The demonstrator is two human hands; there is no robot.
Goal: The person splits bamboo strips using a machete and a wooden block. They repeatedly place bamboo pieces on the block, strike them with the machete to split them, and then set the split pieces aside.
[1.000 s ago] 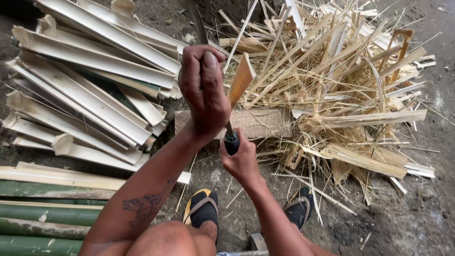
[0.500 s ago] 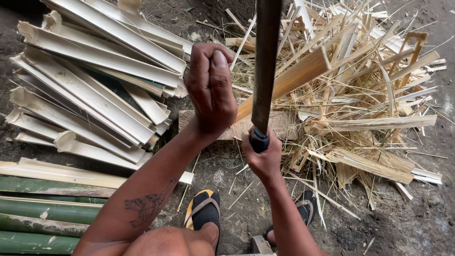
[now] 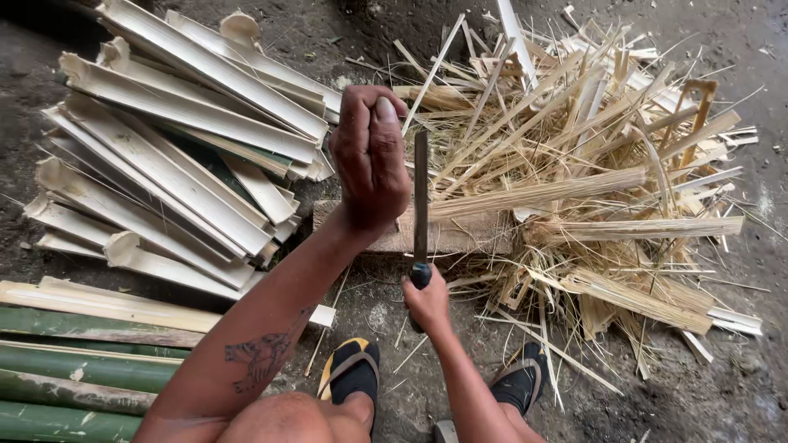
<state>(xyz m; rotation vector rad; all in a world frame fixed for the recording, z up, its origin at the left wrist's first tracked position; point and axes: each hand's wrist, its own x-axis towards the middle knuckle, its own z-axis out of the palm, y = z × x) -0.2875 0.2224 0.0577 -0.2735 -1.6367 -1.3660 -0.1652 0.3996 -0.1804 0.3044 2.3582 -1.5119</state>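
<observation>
On the dirt floor, head view: a person splitting bamboo with a blade.

Left hand (image 3: 371,160): fist raised, fingers curled tight together; whether it grips a strip I cannot tell, since none shows in the fist. Right hand (image 3: 426,297): fingers clamped on the dark handle of the blade (image 3: 420,197), which stands edge-up just beside the left hand, above a wood block (image 3: 460,234). Split slats (image 3: 176,156): a large stack lying left of the block, apparently done. Fine splints and shavings (image 3: 591,172): a loose heap to the right, some bundled. Green culms (image 3: 74,369): whole, lying at lower left, judged not yet split. Sandals (image 3: 353,369): black, on both feet, near the block.
</observation>
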